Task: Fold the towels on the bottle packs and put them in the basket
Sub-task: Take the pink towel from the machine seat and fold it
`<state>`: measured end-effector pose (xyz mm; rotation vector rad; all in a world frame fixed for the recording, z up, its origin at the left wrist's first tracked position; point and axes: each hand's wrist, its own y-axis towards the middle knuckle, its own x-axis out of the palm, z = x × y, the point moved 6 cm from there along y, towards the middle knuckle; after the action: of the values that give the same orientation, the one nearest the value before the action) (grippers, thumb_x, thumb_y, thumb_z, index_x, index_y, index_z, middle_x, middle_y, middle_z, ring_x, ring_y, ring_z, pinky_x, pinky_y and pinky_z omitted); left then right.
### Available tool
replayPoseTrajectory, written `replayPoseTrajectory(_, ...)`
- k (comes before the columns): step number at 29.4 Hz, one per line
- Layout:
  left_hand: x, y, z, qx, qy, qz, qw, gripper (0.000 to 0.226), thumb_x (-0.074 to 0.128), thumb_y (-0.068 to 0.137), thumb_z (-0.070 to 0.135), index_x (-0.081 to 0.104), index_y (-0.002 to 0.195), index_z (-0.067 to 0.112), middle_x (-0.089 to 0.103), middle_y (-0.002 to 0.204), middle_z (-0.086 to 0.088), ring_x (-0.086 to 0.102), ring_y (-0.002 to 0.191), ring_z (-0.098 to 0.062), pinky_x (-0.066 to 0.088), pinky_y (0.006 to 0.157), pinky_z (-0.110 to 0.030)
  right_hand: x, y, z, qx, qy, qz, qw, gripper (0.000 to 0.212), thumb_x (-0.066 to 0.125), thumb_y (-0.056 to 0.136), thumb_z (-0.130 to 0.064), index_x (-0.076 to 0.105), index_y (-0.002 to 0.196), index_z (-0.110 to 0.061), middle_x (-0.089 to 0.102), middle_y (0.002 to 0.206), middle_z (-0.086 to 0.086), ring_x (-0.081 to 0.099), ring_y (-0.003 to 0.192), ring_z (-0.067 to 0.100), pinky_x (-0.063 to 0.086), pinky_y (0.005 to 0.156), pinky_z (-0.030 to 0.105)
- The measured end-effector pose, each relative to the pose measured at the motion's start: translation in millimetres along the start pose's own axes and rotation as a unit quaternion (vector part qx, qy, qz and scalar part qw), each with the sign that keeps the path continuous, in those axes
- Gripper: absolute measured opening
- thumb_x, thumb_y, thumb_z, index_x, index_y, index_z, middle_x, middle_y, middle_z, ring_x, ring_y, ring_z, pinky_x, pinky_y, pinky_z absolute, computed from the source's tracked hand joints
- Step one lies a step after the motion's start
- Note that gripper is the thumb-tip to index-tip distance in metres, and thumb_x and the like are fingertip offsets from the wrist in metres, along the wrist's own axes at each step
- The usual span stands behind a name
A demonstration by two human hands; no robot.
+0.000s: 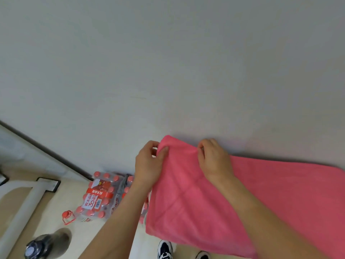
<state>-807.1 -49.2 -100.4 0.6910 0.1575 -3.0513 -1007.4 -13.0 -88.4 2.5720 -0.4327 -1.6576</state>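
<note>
A large pink towel is held up in front of a white wall, hanging down and spreading off to the right. My left hand pinches its top left corner between thumb and fingers. My right hand pinches the top edge a little to the right. Below on the floor stand shrink-wrapped bottle packs with red caps, partly hidden behind my left forearm and the towel. No basket is in view.
A single red-capped bottle lies on the floor left of the packs. A dark round object sits at the bottom left. A white frame crosses the left floor. My shoes show at the bottom.
</note>
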Motion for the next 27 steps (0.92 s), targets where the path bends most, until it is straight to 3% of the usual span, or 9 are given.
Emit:
replayPoseTrajectory(3, 10.4, 16.8, -3.2, -0.028, 0.004, -0.007, 1.000, 0.013, 0.062, 0.089, 0.037, 0.060, 0.086, 0.024, 0.062, 0.073, 0.003, 0.056, 0.067, -0.014, 0.040, 0.059, -0.028, 2.0, -4.1, -11.4, -0.029, 0.024, -0.014, 0.999, 0.028, 0.039, 0.086, -0.027, 0.061, 0.089, -0.011, 0.061, 0.085, 0.010, 0.061, 0.073, 0.033, 0.052, 0.061, 0.042)
replayPoseTrajectory(7, 15.0, 9.4, -32.4, -0.116, 0.028, -0.061, 0.991, 0.031, 0.057, 0.091, 0.045, 0.053, 0.114, 0.025, 0.058, 0.081, 0.004, 0.059, 0.078, -0.014, 0.041, 0.065, -0.027, 18.4, -22.9, -27.9, -0.073, -0.040, -0.107, 0.991, 0.052, 0.031, 0.088, -0.039, 0.061, 0.117, -0.009, 0.063, 0.113, 0.014, 0.061, 0.103, 0.033, 0.052, 0.088, 0.042)
replayPoseTrajectory(9, 5.0, -11.9, -39.0, -0.129, 0.008, -0.078, 0.989, 0.040, 0.062, 0.087, 0.044, 0.046, 0.121, 0.028, 0.058, 0.085, 0.002, 0.058, 0.075, -0.011, 0.044, 0.064, -0.027, 30.6, -34.0, -26.6, -0.065, -0.088, -0.167, 0.980, 0.069, 0.017, 0.088, -0.049, 0.047, 0.138, -0.011, 0.047, 0.142, 0.016, 0.046, 0.130, 0.032, 0.036, 0.108, 0.043)
replayPoseTrajectory(11, -6.5, -44.5, -44.4, -0.132, 0.005, -0.103, 0.986, 0.043, 0.068, 0.083, 0.042, 0.046, 0.118, 0.030, 0.059, 0.088, 0.000, 0.058, 0.076, -0.012, 0.048, 0.065, -0.028, 38.8, -42.7, -22.2, -0.050, -0.117, -0.195, 0.973, 0.077, 0.006, 0.087, -0.054, 0.028, 0.149, -0.016, 0.026, 0.157, 0.011, 0.025, 0.144, 0.026, 0.018, 0.116, 0.040)
replayPoseTrajectory(15, -24.6, -104.0, -59.2, -0.108, 0.047, -0.143, 0.983, 0.036, 0.075, 0.075, 0.045, 0.055, 0.097, 0.026, 0.063, 0.080, 0.003, 0.061, 0.069, -0.013, 0.048, 0.054, -0.027, 44.3, -49.2, -20.6, -0.036, -0.135, -0.165, 0.976, 0.070, 0.010, 0.091, -0.051, 0.025, 0.151, -0.017, 0.024, 0.158, 0.010, 0.022, 0.145, 0.025, 0.016, 0.117, 0.043)
replayPoseTrajectory(20, -35.4, -115.9, -73.4, -0.087, 0.039, -0.119, 0.988, 0.032, 0.076, 0.076, 0.042, 0.057, 0.071, 0.016, 0.055, 0.062, 0.007, 0.044, 0.053, -0.001, 0.039, 0.050, -0.019, 42.0, -48.8, -22.6, -0.010, -0.152, -0.144, 0.978, 0.061, 0.024, 0.093, -0.046, 0.043, 0.143, -0.018, 0.041, 0.150, 0.011, 0.039, 0.137, 0.027, 0.030, 0.111, 0.046)
replayPoseTrajectory(24, -43.0, -115.1, -71.7, -0.090, -0.016, -0.078, 0.993, 0.028, 0.073, 0.082, 0.033, 0.058, 0.066, 0.015, 0.049, 0.057, 0.004, 0.042, 0.052, -0.002, 0.036, 0.051, -0.017, 21.5, -58.6, -39.6, 0.018, -0.160, -0.131, 0.978, 0.054, 0.032, 0.089, -0.045, 0.052, 0.133, -0.021, 0.050, 0.141, 0.010, 0.050, 0.124, 0.029, 0.040, 0.097, 0.049)
replayPoseTrajectory(27, -46.4, -118.9, -77.1, -0.125, -0.108, -0.069, 0.984, 0.034, 0.069, 0.081, 0.041, 0.061, 0.072, 0.009, 0.052, 0.060, -0.011, 0.045, 0.057, -0.014, 0.036, 0.054, -0.032, 3.5, -91.2, -61.1, -0.012, -0.135, -0.154, 0.979, 0.053, 0.030, 0.091, -0.046, 0.049, 0.135, -0.023, 0.053, 0.135, 0.008, 0.052, 0.115, 0.029, 0.046, 0.092, 0.044)
